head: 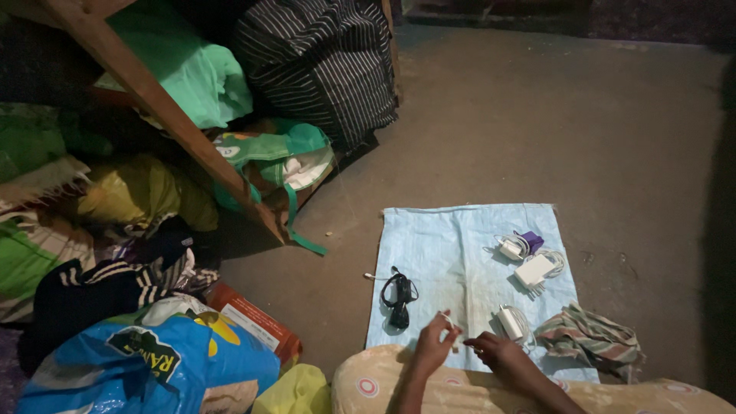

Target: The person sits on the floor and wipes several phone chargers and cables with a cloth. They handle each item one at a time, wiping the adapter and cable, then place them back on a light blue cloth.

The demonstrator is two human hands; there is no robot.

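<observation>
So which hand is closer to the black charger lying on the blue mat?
Left. The left hand is just right of the black charger, slightly nearer the person; the right hand lies farther right, beyond it.

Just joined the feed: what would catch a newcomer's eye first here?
Probably the pale blue woven mat spread on the bare floor, with white chargers and their coiled cables on its right half and a black cable bundle at its left edge. At its near edge the left hand and right hand pinch something small and white between them. Bags and clothes pile up at left.
</observation>
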